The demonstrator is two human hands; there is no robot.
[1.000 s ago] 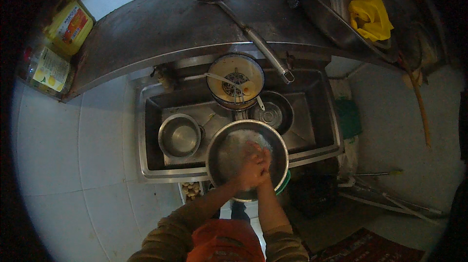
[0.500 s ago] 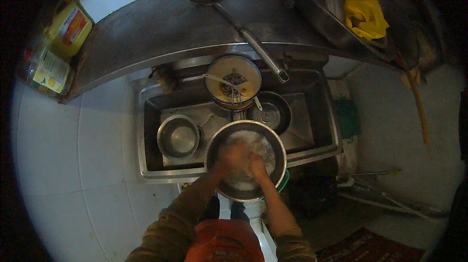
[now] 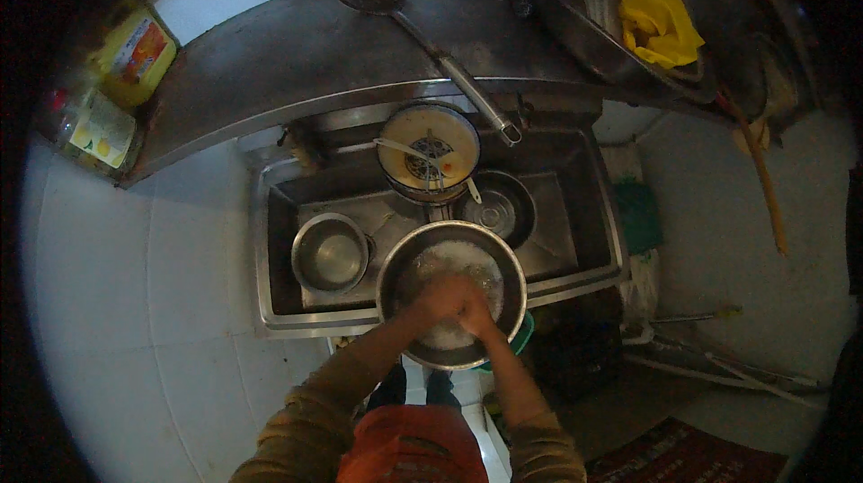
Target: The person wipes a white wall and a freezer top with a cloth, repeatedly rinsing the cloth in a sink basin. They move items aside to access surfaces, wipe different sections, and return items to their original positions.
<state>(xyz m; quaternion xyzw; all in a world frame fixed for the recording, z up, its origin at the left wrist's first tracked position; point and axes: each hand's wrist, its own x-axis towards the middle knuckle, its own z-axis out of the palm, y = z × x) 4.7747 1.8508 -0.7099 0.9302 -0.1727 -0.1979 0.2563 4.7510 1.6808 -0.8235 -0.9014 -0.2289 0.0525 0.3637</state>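
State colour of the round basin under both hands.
Silver-grey, with a paler rim; the basin shows best in the head view.

1. The 1 view comes from the left of 2 wide fisheye cameras worn side by side on the person's head.
2. It looks steeply down from above the chest; the red-orange garment (image 3: 413,442) and both forearms (image 3: 512,378) enter at the lower edge.
3. It sits at standing height, so the left hand (image 3: 448,296), right hand (image 3: 475,312) and round metal bowl (image 3: 515,299) look fairly small, just below the centre.
4. Its span takes in the whole sink (image 3: 550,213), with the skimmer (image 3: 461,80) toward the top and bottles (image 3: 137,51) at far left.
5. Straight edges bow toward the dark rim.
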